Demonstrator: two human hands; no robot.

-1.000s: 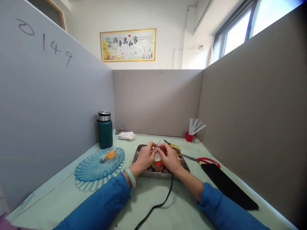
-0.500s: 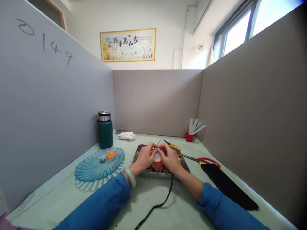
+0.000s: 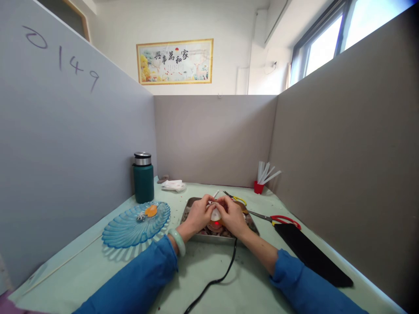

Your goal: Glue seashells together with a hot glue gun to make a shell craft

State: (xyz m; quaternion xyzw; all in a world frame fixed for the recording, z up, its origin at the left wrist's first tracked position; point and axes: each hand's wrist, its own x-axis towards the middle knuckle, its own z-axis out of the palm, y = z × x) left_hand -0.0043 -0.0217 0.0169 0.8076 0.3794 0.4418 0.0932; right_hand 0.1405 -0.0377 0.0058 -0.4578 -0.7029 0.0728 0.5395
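My left hand [image 3: 197, 215] and my right hand [image 3: 232, 216] meet over a metal tray [image 3: 189, 206] at the table's middle. Both hands are closed, fingers pinched together round a small white object [image 3: 215, 214] held between them. A red light [image 3: 216, 223] glows just below it, on a device whose black cable [image 3: 214, 279] runs toward me. Small dark pieces lie in the tray under my hands. A pale green bangle [image 3: 177, 241] sits on my left wrist, and both sleeves are blue.
A blue shell-shaped glass dish [image 3: 131, 227] with an orange piece [image 3: 151, 211] lies left of the tray. Behind it stands a green flask [image 3: 143, 178]. Red-handled scissors [image 3: 282, 219], a black flat case [image 3: 310, 255], a red cup of white sticks [image 3: 260, 184] and yellow-handled pliers [image 3: 238, 199] lie right. Grey partitions enclose the table.
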